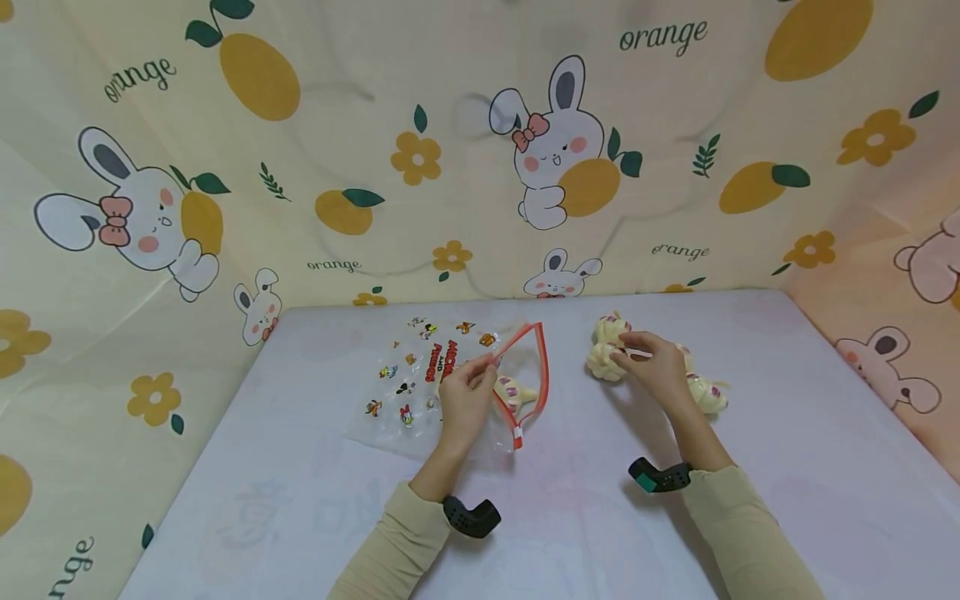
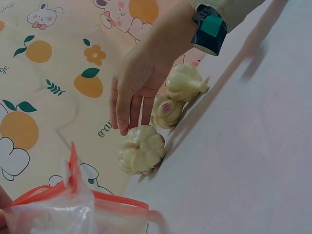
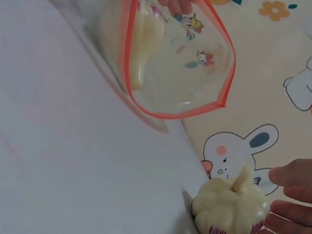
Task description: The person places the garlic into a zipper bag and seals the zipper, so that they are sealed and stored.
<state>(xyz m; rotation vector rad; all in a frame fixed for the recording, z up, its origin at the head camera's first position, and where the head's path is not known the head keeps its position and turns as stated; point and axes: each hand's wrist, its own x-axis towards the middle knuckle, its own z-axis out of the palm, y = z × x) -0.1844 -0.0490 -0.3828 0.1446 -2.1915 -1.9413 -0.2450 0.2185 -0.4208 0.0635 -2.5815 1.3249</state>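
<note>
With thumb and fingertips, my left hand (image 1: pixel 467 402) pinches the red-edged mouth of a clear zip bag (image 1: pixel 390 429) printed with cartoon figures. The mouth gapes toward the right, and one garlic bulb (image 1: pixel 513 392) lies inside, just behind the opening. My right hand (image 1: pixel 663 371) hovers at a pair of garlic bulbs at the back, its fingertips right at the nearer bulb (image 1: pixel 604 363). In the right wrist view, thumb and fingers are spread beside a garlic bulb (image 3: pixel 229 207) with a dry stem. Nothing is gripped in that hand.
More garlic bulbs (image 1: pixel 707 394) sit to the right of my right forearm, partly hidden by it. A white cloth covers the table (image 1: pixel 300 517). Behind it hangs a cream curtain (image 1: pixel 480 50) printed with rabbits and oranges.
</note>
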